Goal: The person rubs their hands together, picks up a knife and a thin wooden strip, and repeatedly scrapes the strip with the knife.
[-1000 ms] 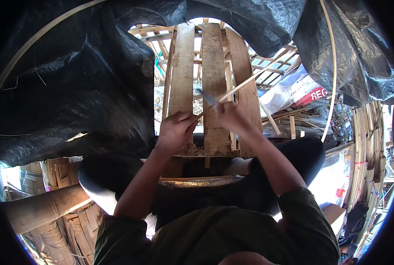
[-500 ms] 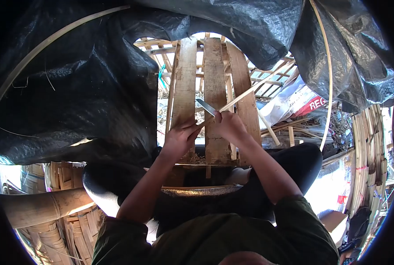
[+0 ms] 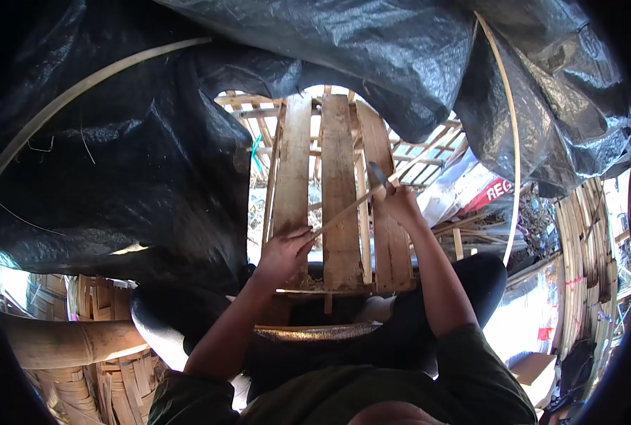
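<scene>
A long thin bamboo strip (image 3: pixel 346 212) runs slantwise from my left hand up to the far right. My left hand (image 3: pixel 285 253) is closed on its near end. Farther along the strip, my right hand (image 3: pixel 402 205) grips a knife, its handle hidden in the fingers. The knife's blade (image 3: pixel 380 175) points up and left and lies against or just over the strip; contact is hard to make out. Beneath both hands are wooden planks (image 3: pixel 338 163) with gaps between them.
Black plastic sheeting (image 3: pixel 117 156) hangs on the left and overhead, with a bent bamboo strip (image 3: pixel 512 127) before it at right. A white and red sack (image 3: pixel 464 188) lies beyond my right hand. A thick bamboo pole (image 3: pixel 82 340) is at lower left, and bundled strips (image 3: pixel 577 262) stand at right.
My right hand with the knife has moved right along the strip, away from my left hand. A longer stretch of strip now shows between the hands. The view has tilted slightly upward.
</scene>
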{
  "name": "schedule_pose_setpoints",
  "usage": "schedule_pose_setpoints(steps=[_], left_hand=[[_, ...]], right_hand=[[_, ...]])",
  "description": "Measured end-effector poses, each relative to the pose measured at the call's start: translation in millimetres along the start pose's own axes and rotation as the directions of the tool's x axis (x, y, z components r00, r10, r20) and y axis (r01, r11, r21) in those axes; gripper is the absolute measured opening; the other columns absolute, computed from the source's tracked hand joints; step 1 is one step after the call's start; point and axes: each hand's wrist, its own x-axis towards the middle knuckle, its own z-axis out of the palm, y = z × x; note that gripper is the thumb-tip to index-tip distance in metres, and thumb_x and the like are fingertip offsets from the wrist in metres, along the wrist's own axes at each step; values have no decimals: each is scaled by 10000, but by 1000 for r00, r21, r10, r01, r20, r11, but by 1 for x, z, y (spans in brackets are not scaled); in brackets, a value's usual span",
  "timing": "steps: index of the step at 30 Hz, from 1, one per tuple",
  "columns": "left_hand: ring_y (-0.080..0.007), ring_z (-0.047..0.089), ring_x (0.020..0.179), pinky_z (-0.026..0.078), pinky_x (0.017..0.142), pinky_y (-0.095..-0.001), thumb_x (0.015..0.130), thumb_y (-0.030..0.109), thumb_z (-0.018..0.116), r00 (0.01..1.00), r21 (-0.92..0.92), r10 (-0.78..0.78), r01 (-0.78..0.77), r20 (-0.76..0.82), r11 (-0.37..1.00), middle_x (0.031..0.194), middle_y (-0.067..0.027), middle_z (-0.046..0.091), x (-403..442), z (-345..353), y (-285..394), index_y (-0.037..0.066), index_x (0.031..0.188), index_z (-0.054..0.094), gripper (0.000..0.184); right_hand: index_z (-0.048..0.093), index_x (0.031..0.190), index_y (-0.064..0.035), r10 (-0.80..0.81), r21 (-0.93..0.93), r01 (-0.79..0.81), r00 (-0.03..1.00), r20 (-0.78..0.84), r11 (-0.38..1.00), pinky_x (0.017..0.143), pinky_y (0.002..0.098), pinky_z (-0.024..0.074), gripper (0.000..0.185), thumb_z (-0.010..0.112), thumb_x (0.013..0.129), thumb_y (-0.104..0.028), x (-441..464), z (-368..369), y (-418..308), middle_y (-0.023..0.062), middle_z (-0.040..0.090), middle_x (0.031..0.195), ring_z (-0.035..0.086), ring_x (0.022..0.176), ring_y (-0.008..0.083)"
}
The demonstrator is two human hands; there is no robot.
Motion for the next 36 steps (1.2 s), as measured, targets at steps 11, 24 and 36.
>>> schedule_pose_setpoints(steps=[11, 24, 36], left_hand=[[-309, 656, 1087, 502, 1037, -420, 889, 100, 686, 1000, -19, -9, 9, -9, 1000, 1050, -117, 697, 5, -3, 7, 31, 992, 679, 124], [-350, 626, 1133, 522, 980, -418, 918, 109, 654, 999, -44, -44, 45, 11, 998, 1065, -158, 686, 2, -2, 4, 32, 1056, 686, 162], [-337, 665, 1033, 560, 868, -404, 858, 35, 704, 999, -63, -23, 20, -49, 998, 1033, -153, 686, 3, 2, 2, 22, 1024, 685, 168]], right_hand=[[684, 856, 37, -168, -139, 190, 974, 154, 972, 688, 545, 542, 555, 418, 1018, -422, -33, 13, -28, 297, 675, 778, 677, 759, 479], [681, 885, 52, -71, 25, 67, 979, 193, 997, 762, 555, 528, 516, 448, 1019, -388, -67, -1, -61, 314, 667, 813, 665, 816, 496], [686, 908, 45, -168, 1, 171, 971, 171, 985, 748, 541, 548, 505, 437, 1014, -381, -60, 22, -43, 328, 665, 826, 670, 800, 492]])
